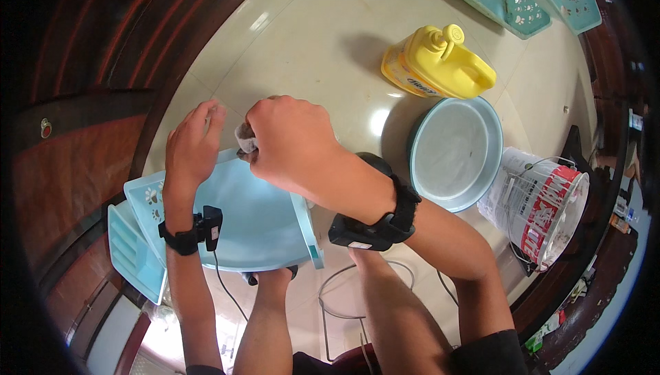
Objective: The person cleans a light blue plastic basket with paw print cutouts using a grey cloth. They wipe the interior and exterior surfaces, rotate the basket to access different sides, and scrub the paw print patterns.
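My right hand is closed in a fist around a grey cloth, a bit of which sticks out at its left side. It hovers over the far edge of a light blue plastic panel with paw-shaped cut-outs near its left side. To the left, my left hand is raised beside the panel's upper left corner, fingers loosely extended, holding nothing that I can see. The panel lies in front of my legs, its middle partly covered by my right hand and wrist.
Right of the panel stands a round blue basin, with a yellow pump jug behind it. A white and red bucket leans nearby. Teal paw-patterned plastic parts lie far right. A ribbed light blue part sits left. Dark wooden furniture borders the left.
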The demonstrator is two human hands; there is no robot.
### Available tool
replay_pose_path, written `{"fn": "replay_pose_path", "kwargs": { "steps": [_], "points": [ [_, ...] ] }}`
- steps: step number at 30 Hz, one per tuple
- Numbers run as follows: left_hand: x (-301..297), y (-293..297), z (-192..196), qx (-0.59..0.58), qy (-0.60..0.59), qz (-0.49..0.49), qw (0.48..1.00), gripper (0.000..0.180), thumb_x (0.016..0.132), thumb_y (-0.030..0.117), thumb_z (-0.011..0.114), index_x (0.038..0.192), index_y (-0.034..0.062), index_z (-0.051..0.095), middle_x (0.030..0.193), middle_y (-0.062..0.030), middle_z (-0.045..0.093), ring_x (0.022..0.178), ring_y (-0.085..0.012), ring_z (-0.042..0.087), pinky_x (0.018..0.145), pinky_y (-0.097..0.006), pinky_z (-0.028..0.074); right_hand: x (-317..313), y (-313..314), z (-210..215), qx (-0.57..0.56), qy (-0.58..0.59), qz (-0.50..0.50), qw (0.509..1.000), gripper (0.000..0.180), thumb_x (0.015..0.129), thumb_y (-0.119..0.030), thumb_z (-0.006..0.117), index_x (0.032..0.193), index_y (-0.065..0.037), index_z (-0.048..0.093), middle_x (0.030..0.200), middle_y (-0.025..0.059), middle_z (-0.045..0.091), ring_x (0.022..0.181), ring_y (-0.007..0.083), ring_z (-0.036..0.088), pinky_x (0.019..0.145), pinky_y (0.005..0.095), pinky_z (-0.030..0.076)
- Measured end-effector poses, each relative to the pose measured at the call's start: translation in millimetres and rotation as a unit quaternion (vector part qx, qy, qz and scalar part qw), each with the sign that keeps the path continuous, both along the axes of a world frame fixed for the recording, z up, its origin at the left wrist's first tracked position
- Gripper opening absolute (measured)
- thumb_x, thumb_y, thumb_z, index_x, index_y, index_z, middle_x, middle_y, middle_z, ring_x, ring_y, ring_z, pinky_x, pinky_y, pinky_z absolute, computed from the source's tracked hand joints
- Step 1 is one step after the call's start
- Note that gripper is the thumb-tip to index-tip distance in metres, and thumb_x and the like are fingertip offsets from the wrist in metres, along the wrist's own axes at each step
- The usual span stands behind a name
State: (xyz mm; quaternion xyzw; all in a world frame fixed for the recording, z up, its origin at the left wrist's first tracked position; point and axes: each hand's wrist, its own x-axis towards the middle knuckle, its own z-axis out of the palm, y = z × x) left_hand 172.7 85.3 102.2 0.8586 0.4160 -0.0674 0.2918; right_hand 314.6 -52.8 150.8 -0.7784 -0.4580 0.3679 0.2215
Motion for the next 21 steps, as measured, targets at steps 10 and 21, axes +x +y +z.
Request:
{"fn": "replay_pose_path", "kwargs": {
  "steps": [10, 21],
  "points": [
    [-3, 2, 0, 0.018, 0.005, 0.007, 1.000, 0.049, 0.099, 0.048, 0.047, 0.118, 0.0064, 0.066, 0.117, -0.0160, 0.069, 0.110, -0.0346, 0.063, 0.094, -0.043, 0.046, 25, 16, 7, -0.136, 0.054, 0.019, 0.989, 0.019, 0.066, -0.011, 0.065, 0.080, 0.001, 0.069, 0.087, 0.0198, 0.070, 0.087, 0.0372, 0.069, 0.068, 0.0421, 0.054],
    [2, -1, 21, -0.062, -0.123, 0.082, 0.987, 0.051, 0.100, 0.050, 0.046, 0.103, 0.0061, 0.071, 0.104, -0.0138, 0.073, 0.100, -0.0323, 0.067, 0.093, -0.041, 0.047, 91, -63, -17, -0.027, 0.031, -0.082, 0.996, 0.027, 0.078, -0.020, 0.076, 0.090, 0.002, 0.066, 0.073, 0.0095, 0.064, 0.070, 0.0146, 0.060, 0.064, 0.0303, 0.049]
  ]
}}
